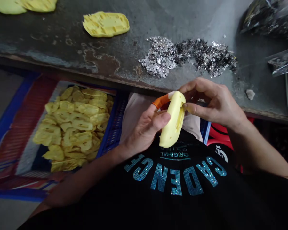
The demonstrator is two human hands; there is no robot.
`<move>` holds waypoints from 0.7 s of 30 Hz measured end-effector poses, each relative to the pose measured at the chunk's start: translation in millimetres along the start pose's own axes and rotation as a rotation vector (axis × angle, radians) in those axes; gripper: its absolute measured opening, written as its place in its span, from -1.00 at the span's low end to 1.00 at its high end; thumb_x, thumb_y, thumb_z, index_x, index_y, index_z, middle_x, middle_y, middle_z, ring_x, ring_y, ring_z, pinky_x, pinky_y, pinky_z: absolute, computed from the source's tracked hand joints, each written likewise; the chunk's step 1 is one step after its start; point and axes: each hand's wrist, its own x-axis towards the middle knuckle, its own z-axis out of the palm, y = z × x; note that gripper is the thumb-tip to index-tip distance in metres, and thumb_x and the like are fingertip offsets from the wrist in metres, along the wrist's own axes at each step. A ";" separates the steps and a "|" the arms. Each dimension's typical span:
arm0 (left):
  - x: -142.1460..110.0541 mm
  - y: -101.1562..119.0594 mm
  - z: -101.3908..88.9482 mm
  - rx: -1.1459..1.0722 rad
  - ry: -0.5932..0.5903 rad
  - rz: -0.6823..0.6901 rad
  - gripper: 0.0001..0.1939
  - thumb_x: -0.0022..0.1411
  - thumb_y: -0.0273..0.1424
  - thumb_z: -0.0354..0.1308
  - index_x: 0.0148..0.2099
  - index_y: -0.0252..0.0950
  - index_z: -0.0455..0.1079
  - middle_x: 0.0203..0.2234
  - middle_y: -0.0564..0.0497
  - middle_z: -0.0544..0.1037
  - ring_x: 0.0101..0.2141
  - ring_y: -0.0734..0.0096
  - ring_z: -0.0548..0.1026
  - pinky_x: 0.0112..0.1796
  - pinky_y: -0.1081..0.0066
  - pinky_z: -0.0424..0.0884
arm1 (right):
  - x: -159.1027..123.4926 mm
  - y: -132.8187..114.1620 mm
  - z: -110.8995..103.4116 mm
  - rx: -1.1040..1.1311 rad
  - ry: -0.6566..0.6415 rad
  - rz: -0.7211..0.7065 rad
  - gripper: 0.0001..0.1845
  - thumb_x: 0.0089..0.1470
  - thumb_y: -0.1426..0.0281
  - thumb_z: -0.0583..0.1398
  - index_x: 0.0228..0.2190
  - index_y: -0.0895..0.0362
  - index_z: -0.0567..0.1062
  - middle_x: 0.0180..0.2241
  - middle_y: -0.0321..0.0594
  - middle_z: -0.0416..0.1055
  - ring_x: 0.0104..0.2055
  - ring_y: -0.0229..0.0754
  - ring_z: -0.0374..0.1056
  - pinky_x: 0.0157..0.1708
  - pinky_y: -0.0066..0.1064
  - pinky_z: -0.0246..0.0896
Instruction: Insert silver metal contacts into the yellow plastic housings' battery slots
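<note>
My left hand (145,129) grips a pale yellow moulded plastic piece (169,129), long and rounded, with a slot along the side facing right. An orange cover wraps one finger of that hand, with white at its tip. The piece is held tilted above my lap, in front of the table edge. My right hand (207,100) is closed at the upper end of the slot, thumb against the opening. What it pinches, if anything, is too small to make out. Past the hands, small shiny metal parts (160,56) lie in a heap on the table.
Another yellow piece (107,25) lies on the worn metal table (134,12), with more at the far left. Clear bags (270,19) of dark parts sit at the right. Below left, a blue crate (111,127) holds many yellow pieces (74,121). A whitish lump (250,94) lies near the edge.
</note>
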 end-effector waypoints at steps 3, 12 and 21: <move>-3.8 -2.9 -4.6 0.041 -0.032 0.012 -0.22 0.47 0.03 0.49 0.57 -0.07 0.45 0.08 -0.08 0.81 -0.09 0.15 0.81 -0.15 0.37 0.68 | 1.2 -0.6 4.6 0.013 0.027 0.004 -0.66 0.29 0.10 0.54 -0.07 0.03 0.70 -0.16 -0.23 0.68 -0.23 -0.15 0.57 -0.21 -0.28 0.58; -13.4 1.9 -17.3 0.182 -0.035 0.018 -0.28 0.50 0.07 0.47 0.51 -0.17 0.60 0.17 -0.19 0.80 0.07 0.05 0.81 0.00 0.32 0.72 | -2.6 5.9 15.9 0.114 0.090 0.071 -0.68 0.19 0.19 0.58 -0.15 0.09 0.70 -0.24 -0.27 0.68 -0.29 -0.20 0.56 -0.24 -0.33 0.53; 6.5 -6.6 -19.4 0.050 0.067 -0.017 -0.41 0.45 0.14 0.48 0.17 -0.25 0.75 -0.14 -0.16 0.86 -0.18 0.09 0.86 -0.15 0.28 0.80 | 12.5 14.8 10.8 0.137 0.024 0.180 -0.64 0.14 0.18 0.60 -0.17 0.11 0.69 -0.28 -0.28 0.66 -0.32 -0.22 0.53 -0.28 -0.35 0.46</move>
